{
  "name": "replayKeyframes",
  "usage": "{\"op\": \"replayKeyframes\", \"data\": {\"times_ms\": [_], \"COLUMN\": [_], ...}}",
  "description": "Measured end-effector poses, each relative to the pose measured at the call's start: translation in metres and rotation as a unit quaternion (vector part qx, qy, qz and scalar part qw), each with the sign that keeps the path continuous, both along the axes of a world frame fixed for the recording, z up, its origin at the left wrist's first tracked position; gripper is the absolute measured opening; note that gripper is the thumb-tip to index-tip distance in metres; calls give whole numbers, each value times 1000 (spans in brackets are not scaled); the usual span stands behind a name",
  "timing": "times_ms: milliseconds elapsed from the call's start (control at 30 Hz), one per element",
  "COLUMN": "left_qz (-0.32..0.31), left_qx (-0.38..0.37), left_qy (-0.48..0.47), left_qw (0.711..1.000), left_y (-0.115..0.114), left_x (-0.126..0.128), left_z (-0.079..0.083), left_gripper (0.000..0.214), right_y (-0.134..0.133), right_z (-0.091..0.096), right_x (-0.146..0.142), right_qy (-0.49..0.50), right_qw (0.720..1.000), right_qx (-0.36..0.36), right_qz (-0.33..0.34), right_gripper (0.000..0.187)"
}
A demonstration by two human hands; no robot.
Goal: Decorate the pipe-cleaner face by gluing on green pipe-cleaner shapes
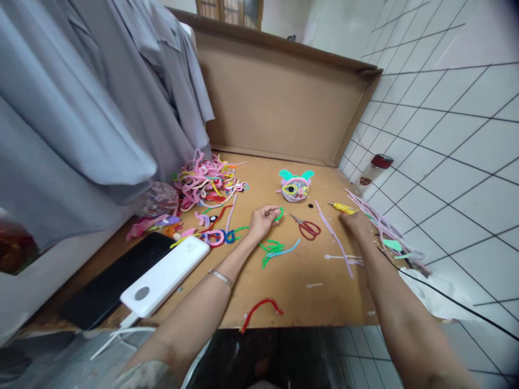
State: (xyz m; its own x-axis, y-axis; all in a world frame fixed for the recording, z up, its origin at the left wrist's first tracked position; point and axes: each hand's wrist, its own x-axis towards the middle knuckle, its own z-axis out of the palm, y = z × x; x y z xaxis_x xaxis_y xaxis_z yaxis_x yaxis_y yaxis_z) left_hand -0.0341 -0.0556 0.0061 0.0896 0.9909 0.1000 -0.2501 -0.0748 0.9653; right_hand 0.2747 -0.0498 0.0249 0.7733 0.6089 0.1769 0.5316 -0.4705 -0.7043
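My left hand (264,219) rests on the brown cardboard work surface (292,281), its fingers pinched on a small green pipe cleaner piece (280,214). My right hand (353,220) lies to the right with fingers curled, next to a yellow-handled tool (343,207) and a bunch of pale pink pipe cleaners (379,224); what it holds is hidden. Between the hands lie red-handled scissors (307,227). Behind them sits a small pipe-cleaner figure (295,186) with teal ears. Green and blue pipe cleaner bits (275,249) lie just below my left hand.
A tangled pile of coloured pipe cleaners (206,181) lies at the back left. A white power bank (166,275) and a black phone (111,286) lie near the left edge. A red-lidded jar (375,170) stands by the tiled wall. A red pipe cleaner (259,310) lies at the front edge. Grey cloth (93,102) hangs left.
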Motion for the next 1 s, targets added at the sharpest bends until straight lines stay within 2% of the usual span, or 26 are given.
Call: {"op": "replayKeyframes", "data": {"times_ms": [100,233,300,433,500,600,767,900,1000], "left_qz": [-2,-2,-4,-10,-5,24,42,-12,-88], "left_qx": [-12,5,11,9,15,32,26,-58,-124], "left_qy": [-26,-35,-29,-13,-12,-13,-20,-114,-217], "left_qw": [1000,999,1000,1000,1000,999,999,992,964], "left_y": [0,-1,-2,-4,-3,0,4,3,2], "left_x": [2,3,3,1,-1,-2,-1,-2,-7], "left_z": [2,3,3,4,3,2,1,5,9], "left_gripper": [34,28,25,21,21,19,16,15,12], "right_y": [-6,-16,-18,-16,-14,-16,-24,-26,-25], "right_z": [7,18,26,37,34,18,-7,-11,-14], "right_x": [-9,-33,-50,-94,-116,-141,-153,-151,-150], "right_qy": [-8,-29,-40,-41,-33,-30,-82,-121,-149], "right_qw": [998,997,997,987,982,982,980,976,966], "right_qx": [-48,-33,0,157,183,187,173,171,194], "right_qz": [-46,-63,-63,-12,10,23,49,56,83], "right_gripper": [40,50,53,52,52,54,48,46,44]}}
